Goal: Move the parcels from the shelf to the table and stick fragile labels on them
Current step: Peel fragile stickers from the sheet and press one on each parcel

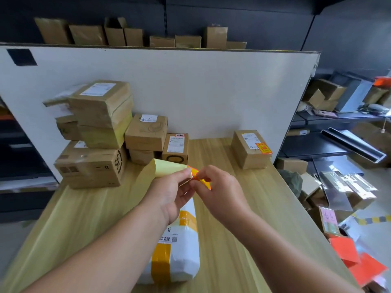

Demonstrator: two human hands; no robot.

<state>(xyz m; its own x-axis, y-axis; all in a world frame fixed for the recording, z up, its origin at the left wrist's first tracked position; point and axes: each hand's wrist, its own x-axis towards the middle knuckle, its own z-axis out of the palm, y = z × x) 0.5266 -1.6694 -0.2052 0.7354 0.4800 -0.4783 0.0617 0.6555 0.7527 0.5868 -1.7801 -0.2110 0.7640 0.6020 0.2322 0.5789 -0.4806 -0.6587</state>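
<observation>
A white bagged parcel (182, 248) with yellow tape lies on the wooden table (243, 208), partly under my forearms. Above it my left hand (169, 193) pinches a curled yellow backing sheet (163, 168). My right hand (220, 187) pinches an orange-and-yellow fragile label (195, 173) at the sheet's edge. A brown box (249, 149) at the back right of the table carries an orange label on its near corner. Several brown boxes (101, 132) are stacked at the back left.
A white board (201, 87) stands along the table's far edge, with brown boxes (135, 35) on a dark shelf behind it. To the right, shelves and the floor hold cartons (323, 96), plastic sheets and orange paper (347, 248).
</observation>
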